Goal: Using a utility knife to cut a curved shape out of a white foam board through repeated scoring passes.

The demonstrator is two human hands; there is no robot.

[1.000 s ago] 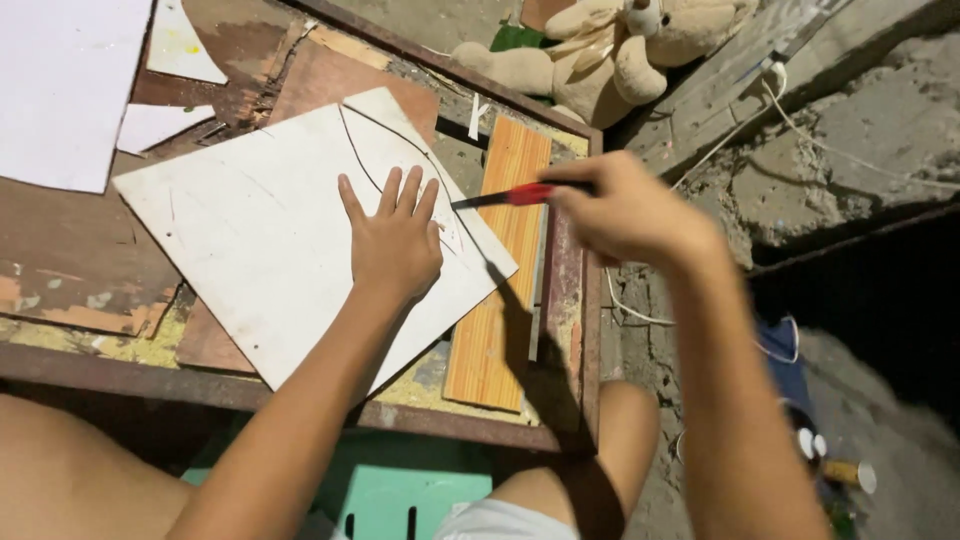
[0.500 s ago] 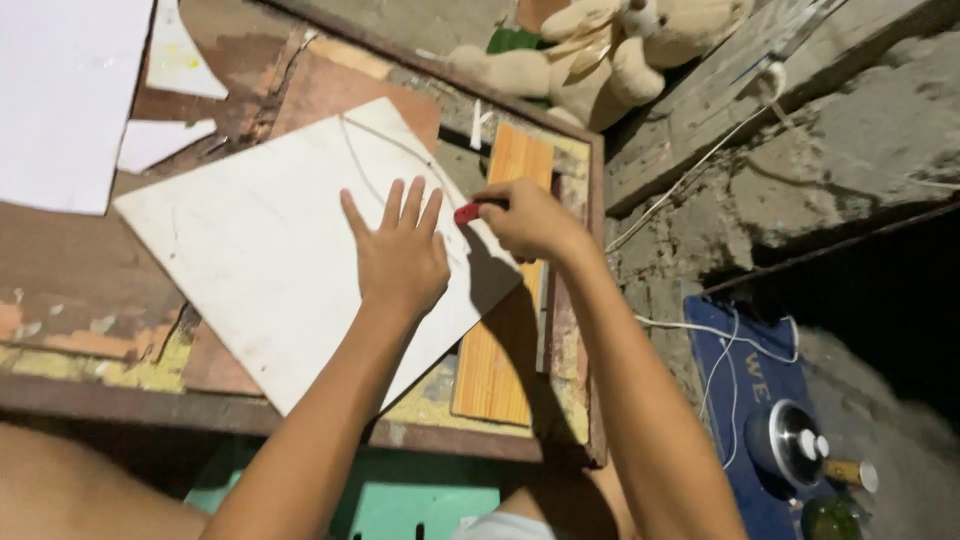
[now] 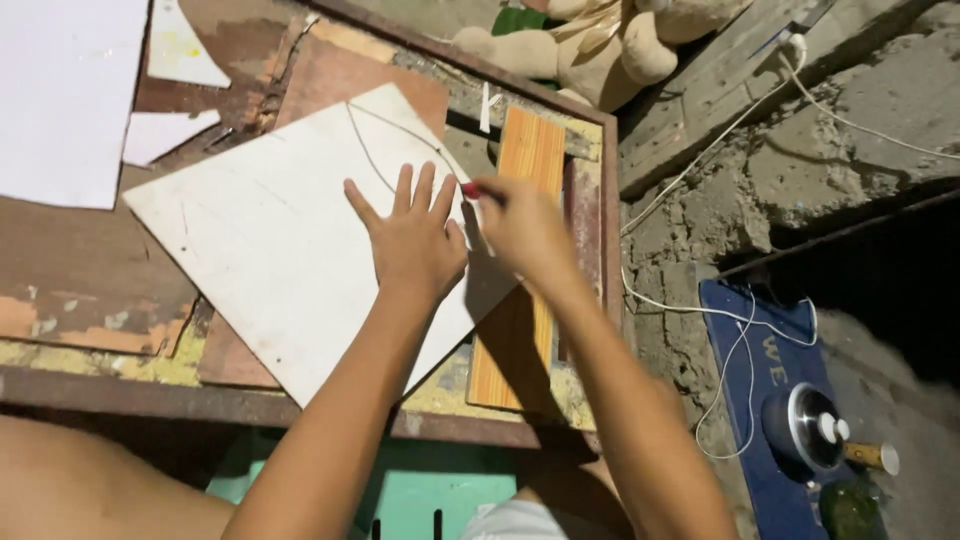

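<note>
Head view. Left hand (image 3: 412, 238) flat and open, fingers spread, pressing down on a white board (image 3: 270, 250) that lies tilted on the worn counter (image 3: 90, 300). Right hand (image 3: 520, 222) just beside it, closed around a red-handled tool (image 3: 470, 189); only the red end shows past the knuckles, so the blade or tip cannot be made out. A thin curved line (image 3: 375, 150) runs across the board just beyond the left fingertips.

Judged step: scoring or cutting along that marked curve, the left hand serving as a clamp. The next stroke would call for steady downward pressure from the left palm and the tool tip kept on the line, clear of the spread fingers.

Beyond the right hand: an orange wood strip (image 3: 522, 250), partly under the board's edge.

Containers: none seen in use on the counter.
</note>
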